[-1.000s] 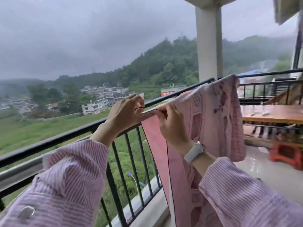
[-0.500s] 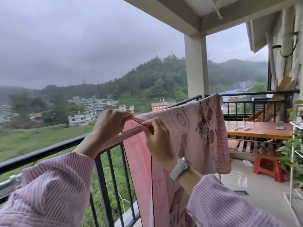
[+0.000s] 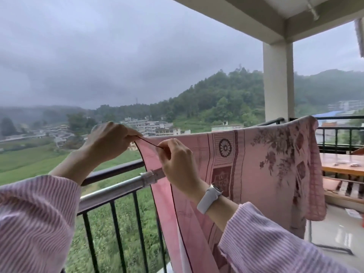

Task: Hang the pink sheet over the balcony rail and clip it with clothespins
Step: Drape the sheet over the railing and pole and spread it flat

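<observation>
The pink sheet [image 3: 262, 164], printed with dark red flowers and squares, hangs over the black balcony rail [image 3: 116, 171] from the middle to the right. Its left end is lifted off the rail. My left hand [image 3: 110, 140] pinches the dark-trimmed corner edge of the sheet. My right hand [image 3: 175, 160], with a white watch on the wrist, pinches the same edge a little further right and lower. The edge is stretched taut between the two hands. No clothespin is in sight.
A silver pole [image 3: 118, 188] with a white clamp runs just below the rail top. A white pillar [image 3: 278, 81] stands at the balcony corner. A wooden table [image 3: 342, 166] stands at the right, over a glossy tiled floor [image 3: 334, 237]. Green fields lie beyond the railing.
Both hands have raised the sheet's left edge above the rail, and the gap between them is wider. The camera has tilted up and turned right.
</observation>
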A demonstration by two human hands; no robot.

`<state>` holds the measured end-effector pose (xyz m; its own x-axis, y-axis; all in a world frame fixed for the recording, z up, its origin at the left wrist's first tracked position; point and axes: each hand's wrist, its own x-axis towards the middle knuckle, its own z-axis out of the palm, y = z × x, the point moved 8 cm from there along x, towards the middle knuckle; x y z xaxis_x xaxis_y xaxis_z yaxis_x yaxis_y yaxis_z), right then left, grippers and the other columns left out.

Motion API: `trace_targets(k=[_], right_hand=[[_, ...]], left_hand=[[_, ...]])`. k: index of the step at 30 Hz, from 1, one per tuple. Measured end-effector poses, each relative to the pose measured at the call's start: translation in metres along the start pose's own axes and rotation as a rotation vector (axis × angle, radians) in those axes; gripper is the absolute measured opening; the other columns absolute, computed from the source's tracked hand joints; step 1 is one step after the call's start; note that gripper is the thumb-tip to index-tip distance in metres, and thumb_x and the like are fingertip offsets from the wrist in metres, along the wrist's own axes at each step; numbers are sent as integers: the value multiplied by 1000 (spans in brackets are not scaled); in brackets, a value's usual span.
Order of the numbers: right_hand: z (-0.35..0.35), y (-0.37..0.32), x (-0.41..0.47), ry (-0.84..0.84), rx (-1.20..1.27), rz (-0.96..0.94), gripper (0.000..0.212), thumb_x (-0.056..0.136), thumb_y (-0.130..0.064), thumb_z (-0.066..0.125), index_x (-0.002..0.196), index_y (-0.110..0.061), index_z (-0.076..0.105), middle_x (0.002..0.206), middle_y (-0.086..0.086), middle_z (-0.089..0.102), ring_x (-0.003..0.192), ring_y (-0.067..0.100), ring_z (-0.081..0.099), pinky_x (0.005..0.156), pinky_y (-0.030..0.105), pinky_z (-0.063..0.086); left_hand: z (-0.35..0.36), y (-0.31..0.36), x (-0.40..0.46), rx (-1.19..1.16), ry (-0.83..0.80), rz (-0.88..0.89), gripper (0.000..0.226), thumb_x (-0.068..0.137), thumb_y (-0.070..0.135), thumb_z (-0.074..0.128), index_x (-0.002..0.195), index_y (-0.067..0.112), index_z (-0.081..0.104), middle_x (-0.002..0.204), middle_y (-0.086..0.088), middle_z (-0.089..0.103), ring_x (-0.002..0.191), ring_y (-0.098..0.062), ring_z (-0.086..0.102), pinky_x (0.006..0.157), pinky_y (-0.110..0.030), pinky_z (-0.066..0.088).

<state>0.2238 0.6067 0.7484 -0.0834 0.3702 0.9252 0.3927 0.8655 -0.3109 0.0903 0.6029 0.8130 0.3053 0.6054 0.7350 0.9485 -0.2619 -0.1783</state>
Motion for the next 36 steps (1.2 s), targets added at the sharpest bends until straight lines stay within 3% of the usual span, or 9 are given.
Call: trace_targets(k=[4,9,13,16,24,28,32,34,36], right_hand=[[41,-66,-11,-24,86,13,11,87,-15,58,90,-6,64,87,7,67,73,13,60,68,23,52],[91,-143,-30,-87,158,0,11,85,-16,60,88,-8,66,80,3,67,67,7,51,61,14,43],[124,-195,-42,-158,243,-14,11,84,-18,61,90,-10,68,86,2,69,71,6,53,66,20,46],[149,-240,-52,-227,335,-44,13,85,-21,59,91,-14,68,89,1,70,76,14,61,71,31,52],[197,-331,-85,-394,495,-88,17,87,-28,55,96,-19,68,97,-1,70,87,17,60,77,33,48],[213,-351,-103,-446,468,-184,16,87,-24,54,88,-18,68,94,2,71,88,22,55,81,35,43],[207,-350,-114,-446,467,-323,25,90,-24,45,84,-17,69,83,0,70,82,21,54,77,39,43],[194,-338,-114,-343,480,-328,24,89,-24,45,89,-18,69,84,-2,70,81,20,57,75,36,43],[187,-324,-114,-262,427,-319,26,86,-22,43,94,-18,67,88,-2,69,84,19,58,77,37,43]], left_hand=[[-44,-52,-49,63,-29,-30,17,85,21,60,98,28,69,85,1,74,73,-24,68,58,-30,52],[-83,-103,-120,52,-102,-57,15,83,19,62,93,25,71,75,1,74,58,-19,65,60,-41,56],[-123,-134,-171,60,-125,-155,14,79,10,65,90,16,72,75,-4,74,55,-14,62,60,-33,55],[-162,-152,-210,49,-107,-283,17,75,0,67,90,6,71,76,-11,73,59,-11,59,61,-11,43],[-232,-191,-312,211,-105,-659,19,79,10,66,93,22,73,94,-3,73,86,-23,64,75,-37,49],[-226,-196,-344,20,-213,-837,24,82,7,62,87,29,71,91,0,70,88,-18,64,76,-25,47],[-237,-176,-371,-89,163,-966,19,84,10,60,95,22,69,100,-1,65,92,-19,62,83,-27,46],[-249,-152,-384,34,414,-960,12,85,11,60,92,15,69,96,-2,63,87,-23,62,81,-31,48],[-246,-135,-389,135,495,-948,6,84,16,62,85,16,67,92,0,60,88,-26,60,79,-37,50]])
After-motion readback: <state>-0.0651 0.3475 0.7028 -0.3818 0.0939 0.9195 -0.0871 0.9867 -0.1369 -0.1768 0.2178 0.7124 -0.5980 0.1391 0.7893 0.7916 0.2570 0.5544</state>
